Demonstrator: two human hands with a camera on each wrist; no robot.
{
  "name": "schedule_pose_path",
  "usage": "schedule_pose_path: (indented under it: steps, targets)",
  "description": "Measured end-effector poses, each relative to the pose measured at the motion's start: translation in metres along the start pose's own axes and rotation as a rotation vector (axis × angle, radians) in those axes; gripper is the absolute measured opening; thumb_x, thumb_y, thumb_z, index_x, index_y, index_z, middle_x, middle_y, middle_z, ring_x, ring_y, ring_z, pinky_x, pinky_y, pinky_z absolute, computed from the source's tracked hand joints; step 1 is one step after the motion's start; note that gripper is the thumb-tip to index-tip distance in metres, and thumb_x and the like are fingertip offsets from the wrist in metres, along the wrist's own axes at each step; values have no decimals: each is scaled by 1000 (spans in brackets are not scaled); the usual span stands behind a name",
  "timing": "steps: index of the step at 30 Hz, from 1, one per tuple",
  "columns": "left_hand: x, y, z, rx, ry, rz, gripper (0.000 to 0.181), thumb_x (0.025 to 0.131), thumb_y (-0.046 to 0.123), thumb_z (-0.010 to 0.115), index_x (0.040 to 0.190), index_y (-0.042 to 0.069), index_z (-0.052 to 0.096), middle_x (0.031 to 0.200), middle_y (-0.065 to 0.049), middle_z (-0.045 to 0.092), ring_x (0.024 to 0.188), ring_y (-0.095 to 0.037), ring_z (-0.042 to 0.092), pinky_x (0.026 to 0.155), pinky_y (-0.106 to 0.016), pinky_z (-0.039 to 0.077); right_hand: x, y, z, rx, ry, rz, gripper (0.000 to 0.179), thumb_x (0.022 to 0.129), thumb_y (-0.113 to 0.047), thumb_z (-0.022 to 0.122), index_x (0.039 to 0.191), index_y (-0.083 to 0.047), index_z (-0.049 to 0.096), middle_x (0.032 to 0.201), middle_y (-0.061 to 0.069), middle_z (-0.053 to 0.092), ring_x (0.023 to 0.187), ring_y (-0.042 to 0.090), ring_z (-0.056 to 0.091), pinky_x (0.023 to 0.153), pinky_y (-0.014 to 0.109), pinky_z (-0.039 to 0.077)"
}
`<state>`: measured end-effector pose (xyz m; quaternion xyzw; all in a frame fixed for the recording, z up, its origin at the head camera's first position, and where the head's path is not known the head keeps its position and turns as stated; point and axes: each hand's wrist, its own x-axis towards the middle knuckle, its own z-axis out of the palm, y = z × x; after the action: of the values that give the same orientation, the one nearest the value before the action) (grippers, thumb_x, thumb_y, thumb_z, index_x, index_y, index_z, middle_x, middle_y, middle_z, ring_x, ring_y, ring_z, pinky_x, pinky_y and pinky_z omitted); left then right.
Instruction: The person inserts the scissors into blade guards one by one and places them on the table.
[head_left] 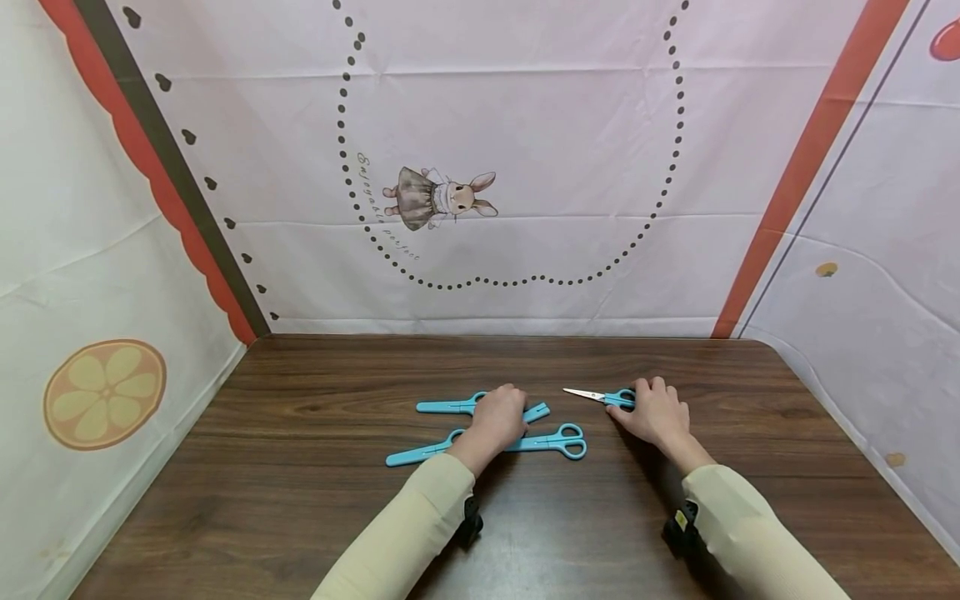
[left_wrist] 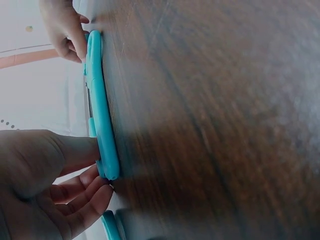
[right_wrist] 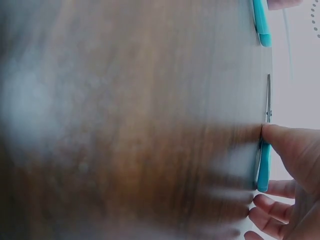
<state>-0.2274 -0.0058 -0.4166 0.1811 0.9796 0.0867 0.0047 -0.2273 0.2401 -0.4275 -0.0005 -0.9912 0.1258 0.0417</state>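
Observation:
My right hand [head_left: 660,412] holds light-blue scissors [head_left: 619,399] by the handles, thumb on the near side. Their bare metal blades point left, low over the table. My left hand [head_left: 501,417] grips a light-blue blade cover [head_left: 537,412], whose end sticks out to the right of the fingers. Just in front of that hand lies a second pair of scissors [left_wrist: 100,95] with covered blades, its handles to the right. Two more covered scissors lie with their covers to the left, an upper pair [head_left: 446,407] and a lower pair [head_left: 416,456]; the left hand and wrist partly hide them.
The brown wooden table [head_left: 300,500] reaches back to a white printed cloth [head_left: 525,167] hung as a wall. More cloth stands along the left and right sides. Dark wrist cameras sit under both sleeves.

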Motion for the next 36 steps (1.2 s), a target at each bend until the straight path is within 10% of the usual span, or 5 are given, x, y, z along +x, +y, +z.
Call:
schedule_pose_path:
  steps: [36]
  targets:
    - [0, 6, 4, 50, 12, -27, 10, 88, 16, 62, 90, 19, 71, 84, 2, 58, 72, -14, 56, 52, -27, 45, -2, -2, 0, -55, 141, -16, 50, 79, -40, 67, 97, 5, 55, 85, 20, 57, 80, 38, 54, 64, 51, 40]
